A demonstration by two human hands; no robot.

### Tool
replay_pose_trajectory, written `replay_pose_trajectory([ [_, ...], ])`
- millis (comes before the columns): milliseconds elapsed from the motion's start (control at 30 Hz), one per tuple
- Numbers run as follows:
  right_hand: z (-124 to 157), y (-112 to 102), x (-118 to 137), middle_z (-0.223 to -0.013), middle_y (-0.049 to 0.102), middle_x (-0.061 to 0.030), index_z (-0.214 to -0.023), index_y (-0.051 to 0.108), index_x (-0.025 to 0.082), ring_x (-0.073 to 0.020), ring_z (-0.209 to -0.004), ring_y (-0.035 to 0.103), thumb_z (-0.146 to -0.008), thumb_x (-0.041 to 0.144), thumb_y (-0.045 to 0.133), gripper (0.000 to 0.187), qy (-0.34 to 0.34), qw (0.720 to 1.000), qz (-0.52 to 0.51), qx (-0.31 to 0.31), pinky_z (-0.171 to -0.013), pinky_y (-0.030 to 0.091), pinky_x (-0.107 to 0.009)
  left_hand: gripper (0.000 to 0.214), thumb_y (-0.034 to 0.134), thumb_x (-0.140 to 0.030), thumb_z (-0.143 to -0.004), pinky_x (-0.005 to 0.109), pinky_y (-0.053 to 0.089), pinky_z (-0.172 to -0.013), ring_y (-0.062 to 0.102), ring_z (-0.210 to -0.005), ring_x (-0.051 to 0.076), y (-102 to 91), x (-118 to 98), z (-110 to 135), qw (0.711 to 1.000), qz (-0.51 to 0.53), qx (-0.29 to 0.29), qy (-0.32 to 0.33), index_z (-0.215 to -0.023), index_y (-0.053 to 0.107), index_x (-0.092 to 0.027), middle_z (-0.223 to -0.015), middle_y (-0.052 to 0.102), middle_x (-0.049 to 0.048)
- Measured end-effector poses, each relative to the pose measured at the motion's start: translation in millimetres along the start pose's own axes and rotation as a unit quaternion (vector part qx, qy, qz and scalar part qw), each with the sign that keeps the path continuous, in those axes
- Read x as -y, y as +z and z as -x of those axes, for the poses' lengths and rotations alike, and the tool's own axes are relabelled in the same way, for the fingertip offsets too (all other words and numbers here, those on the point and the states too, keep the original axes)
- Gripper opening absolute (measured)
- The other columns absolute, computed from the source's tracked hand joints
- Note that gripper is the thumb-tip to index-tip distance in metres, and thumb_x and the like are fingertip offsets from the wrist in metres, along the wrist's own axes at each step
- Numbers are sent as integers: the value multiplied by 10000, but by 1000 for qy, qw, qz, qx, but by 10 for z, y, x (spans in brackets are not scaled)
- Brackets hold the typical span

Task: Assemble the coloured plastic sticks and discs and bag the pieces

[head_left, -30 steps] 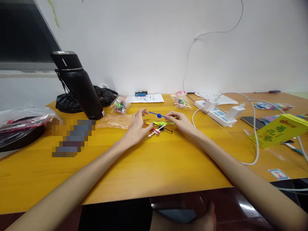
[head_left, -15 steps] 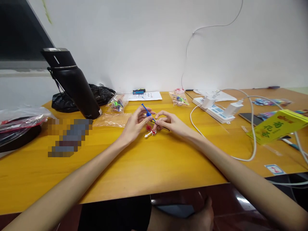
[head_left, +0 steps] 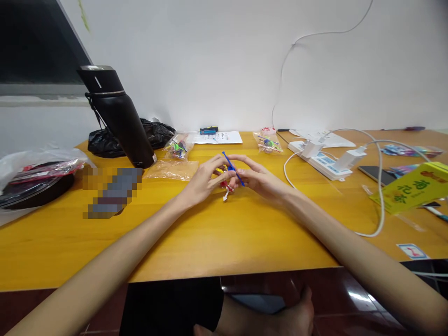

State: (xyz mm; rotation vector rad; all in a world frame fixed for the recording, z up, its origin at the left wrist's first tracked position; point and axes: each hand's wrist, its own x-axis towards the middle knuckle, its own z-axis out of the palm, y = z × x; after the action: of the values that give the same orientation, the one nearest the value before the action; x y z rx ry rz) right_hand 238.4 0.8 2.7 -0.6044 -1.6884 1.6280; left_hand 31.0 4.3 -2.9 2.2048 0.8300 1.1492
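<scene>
Left hand (head_left: 205, 179) and right hand (head_left: 257, 177) pinch 1 blue plastic rod (head_left: 232, 168) together, steadying it. Red and white pieces (head_left: 227, 189) lie beneath

The left hand (head_left: 205, 179) and right hand (head_left: 259, 177) meet over the table (head_left: 217, 238), the stick (head_left: 233, 167) between them. The bottle (head_left: 121, 119) stands to their left, the power strip (head_left: 324, 161) to their right, the paper sheet (head_left: 219, 137) behind them.
</scene>
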Motion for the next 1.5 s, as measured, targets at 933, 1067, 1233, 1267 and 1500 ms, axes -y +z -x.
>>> replay_pose_trajectory([
  [933,58,-23,100,-1033,735,-72,-1148,508,234,-204,-978,703,-957,470,621,324,33,997,-7,73,-950,500,-405,235,634,-428,-920,323,537,-747,670,-813,170,-31,-112,8,981,162,74,-79,-971,640,-198,-907,692,46],
  [1067,32,-70,105,-939,702,-35,-1043,539,213,-162,-894,670,-975,460,593,262,15,998,33,55,-889,496,-334,251,586,-450,-947,319,551,-708,666,-763,163,5,-136,9,970,196,104,-96,-1001,584,-205,-867,701,45],
  [1233,43,-77,106,-787,605,6,-996,547,206,-162,-846,626,-976,481,583,278,19,996,52,65,-843,485,-321,274,575,-462,-953,332,566,-688,677,-738,166,4,-137,16,958,224,146,-105,-1017,588,-195,-963,739,99],
  [1267,47,-74,105,-782,595,9,-995,547,207,-166,-852,627,-967,491,592,289,24,996,51,67,-857,485,-333,272,585,-459,-949,338,568,-697,678,-734,166,-2,-135,19,957,224,149,-105,-1016,593,-196,-963,744,102],
  [1500,45,-67,70,-747,570,24,-995,545,209,-194,-919,658,-945,498,623,304,29,996,37,80,-940,472,-388,266,618,-452,-934,353,564,-708,681,-742,173,-24,-119,20,939,275,174,-107,-994,567,-198,-997,763,128],
])
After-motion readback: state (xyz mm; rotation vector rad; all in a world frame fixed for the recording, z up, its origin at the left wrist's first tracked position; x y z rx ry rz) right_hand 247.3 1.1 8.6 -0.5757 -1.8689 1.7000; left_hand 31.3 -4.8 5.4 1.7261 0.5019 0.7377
